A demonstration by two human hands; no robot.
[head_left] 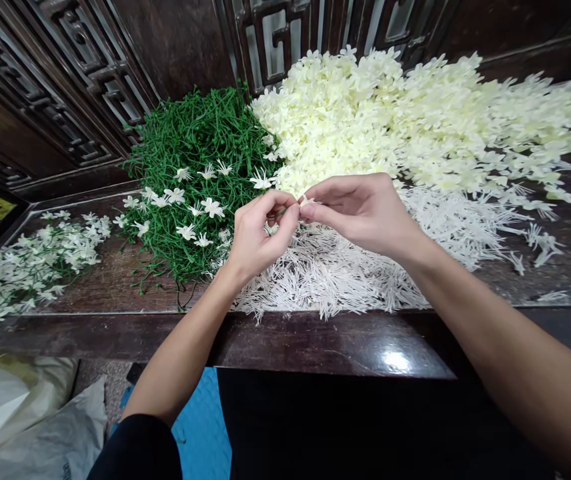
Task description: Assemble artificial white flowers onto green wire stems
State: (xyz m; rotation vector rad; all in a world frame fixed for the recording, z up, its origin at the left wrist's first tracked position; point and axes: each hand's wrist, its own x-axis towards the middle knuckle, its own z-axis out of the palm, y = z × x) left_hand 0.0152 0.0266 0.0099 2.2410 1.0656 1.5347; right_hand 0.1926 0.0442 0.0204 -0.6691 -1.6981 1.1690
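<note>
In the middle of the frame, the left hand (258,230) and right hand (360,210) pinch what looks like one small flower piece (306,200), so they should press gently and straight.

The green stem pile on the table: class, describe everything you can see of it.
The green stem pile is a rounded, tangled heap of thin, wiry stems that look plastic. It lies on the dark wooden table, backed by carved panelling. Several white flowers dot its front. Its right edge meets the cream petal heap, and the left hand hovers by its lower right edge.
</note>
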